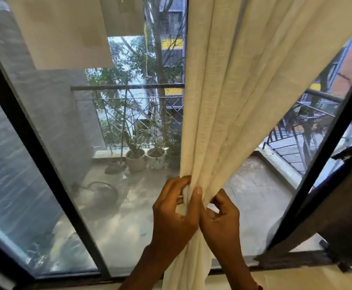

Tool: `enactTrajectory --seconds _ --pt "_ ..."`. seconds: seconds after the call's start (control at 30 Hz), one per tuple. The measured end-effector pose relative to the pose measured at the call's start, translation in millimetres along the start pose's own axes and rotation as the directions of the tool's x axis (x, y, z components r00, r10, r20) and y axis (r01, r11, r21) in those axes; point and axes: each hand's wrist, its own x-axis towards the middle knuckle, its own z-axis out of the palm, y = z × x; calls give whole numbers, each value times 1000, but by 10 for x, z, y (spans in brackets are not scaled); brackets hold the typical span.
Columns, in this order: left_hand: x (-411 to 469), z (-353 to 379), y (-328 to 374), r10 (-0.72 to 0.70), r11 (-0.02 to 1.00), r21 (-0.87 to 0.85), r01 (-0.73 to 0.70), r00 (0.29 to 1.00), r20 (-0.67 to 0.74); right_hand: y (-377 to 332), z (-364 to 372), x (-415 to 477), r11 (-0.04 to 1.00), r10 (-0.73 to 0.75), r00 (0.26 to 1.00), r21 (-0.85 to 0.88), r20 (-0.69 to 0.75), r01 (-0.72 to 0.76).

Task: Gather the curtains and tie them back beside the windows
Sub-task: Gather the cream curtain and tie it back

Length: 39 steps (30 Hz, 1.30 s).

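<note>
Left hand (174,212): fingers curled round the bunched cloth, thumb pressed upright against the front of the bundle. Firm hold.

Right hand (221,216): set against the left, fingers bent and pinching the right side of the same bundle. A fold of cloth shows between the fingers. Whether it also holds a cord or tie, I cannot tell.

Cream curtain (229,97): drawn into one narrow neck at the hands, near the middle of the opening. Above the grip it fans up and to the right; below, it hangs in a loose tail between the forearms toward the sill.

Black window frame (37,147): one bar slants down the left, another stands on the right. A second pale cloth panel (62,32) hangs at upper left. Beyond the glass, far off, are a balcony railing (129,87) and potted plants (136,158).

Assessment: gathering appears complete for this panel; tying is not yet done. No tie-back, hook or band is visible. The next move calls for one hand to keep the neck clamped while the other secures it, and for the bundle to be carried to the side of the window.
</note>
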Motion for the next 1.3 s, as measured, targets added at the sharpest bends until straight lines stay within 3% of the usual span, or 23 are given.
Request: enactTrajectory --seconds 0.13,0.3,0.43,0.53,0.67,0.83,0.97,1.13,1.3 --pt "69 -6 -9 -3 998 56 3 1000 1 32 -14 31 996 -45 998 -78 -54 40" --pt "247 -303 -277 41 960 279 24 974 -223 125 -144 48 970 -137 918 -240 -371 48" --pt "243 -462 -376 158 892 450 -45 963 -218 187 -156 17 958 -120 868 -287 -482 -27" --pt "117 -307 -278 159 908 406 -98 980 -119 134 24 -43 936 -207 893 -348 -400 61" --pt "-8 -87 -87 24 980 198 -19 1000 -20 138 185 -110 925 -264 936 -335 -233 178" --pt "6 -67 -15 -32 997 68 30 999 31 154 164 -98 911 -297 941 -344 -165 227" --pt "27 -77 -2 -39 999 28 36 996 80 143 130 -91 912 -304 940 -331 -153 242" --pt "63 -56 -40 -59 998 19 57 992 109 72 56 -69 943 -259 966 -220 -24 248" --pt "93 -43 -81 -59 998 -29 64 987 150 6 -1 -2 975 -187 979 -138 -78 175"
